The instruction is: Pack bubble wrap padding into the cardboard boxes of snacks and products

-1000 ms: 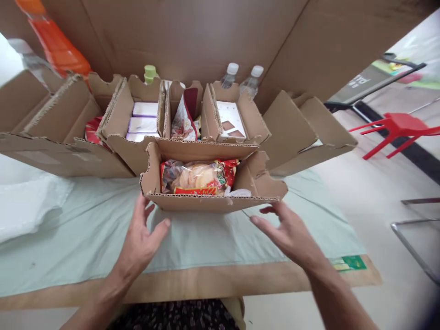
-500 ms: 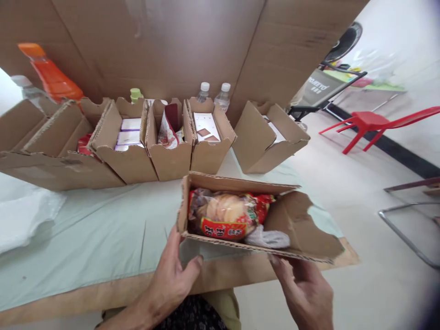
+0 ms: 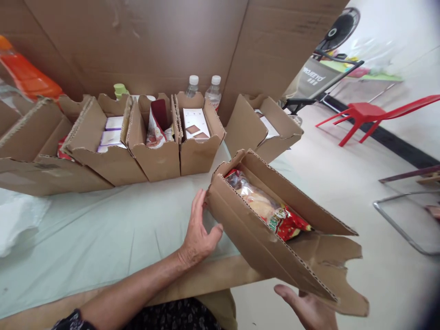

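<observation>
A narrow open-topped cardboard box lies slanted at the table's front right, its right end past the edge. Inside is a clear and red food packet holding pale round pieces. My left hand cups the box's left end, fingertips against the cardboard and thumb held apart. At the lower right end, my right hand supports the box from below; its thumb points outward and most of its fingers are hidden by the cardboard.
Along the back stands a row of similar cardboard boxes, with another box farther right. Behind them are two clear bottles, an orange bottle and a tall cardboard panel. A red chair stands on the floor at right.
The box has turned clockwise, its right end swinging toward me. Both hands moved with it, the left rightward and the right downward. The pale grey cloth-like thing inside is now out of sight.
</observation>
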Tool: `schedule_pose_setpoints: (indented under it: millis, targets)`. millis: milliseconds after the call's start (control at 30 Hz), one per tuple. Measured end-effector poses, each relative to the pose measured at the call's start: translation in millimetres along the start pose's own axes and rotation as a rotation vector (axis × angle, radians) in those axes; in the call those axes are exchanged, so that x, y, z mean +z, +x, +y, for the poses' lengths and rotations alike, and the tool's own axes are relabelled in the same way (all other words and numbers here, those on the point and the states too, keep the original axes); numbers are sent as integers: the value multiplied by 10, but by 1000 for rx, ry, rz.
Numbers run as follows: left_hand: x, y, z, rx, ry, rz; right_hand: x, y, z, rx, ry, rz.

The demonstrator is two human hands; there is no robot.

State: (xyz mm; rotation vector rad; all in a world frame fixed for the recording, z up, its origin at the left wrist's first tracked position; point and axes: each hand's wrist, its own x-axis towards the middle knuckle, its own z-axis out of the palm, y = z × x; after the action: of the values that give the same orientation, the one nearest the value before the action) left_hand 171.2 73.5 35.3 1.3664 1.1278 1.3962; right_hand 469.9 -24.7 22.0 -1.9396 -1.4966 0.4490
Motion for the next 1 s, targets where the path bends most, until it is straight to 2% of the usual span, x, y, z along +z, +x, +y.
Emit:
schedule_pose_setpoints:
  millis: [67, 200, 267, 367, 433, 567, 833, 1000]
  targets:
    - [33, -13, -48, 14, 31, -18, 38, 23, 90, 0, -23, -15]
    - [71, 48, -107, 54, 107, -65, 235, 19, 85, -21, -36, 84]
    - [67, 85, -143, 89, 142, -124, 370, 48, -48, -67, -39, 202]
    - [38, 102, -217, 128, 176, -231, 568, 152, -361, -210, -64, 434]
    - [16, 92, -267, 138, 183, -267, 674, 242, -569, -272, -69, 512]
    - [2, 79, -324, 120, 196, -269, 796, 381, -802, -248, -9, 539]
    - [26, 100, -334, 57, 181, -280, 953, 473, -884, -212, 168, 531]
    - [30, 103, -332, 54, 154, -256, 1069, 593, -1231, -228, 226, 611]
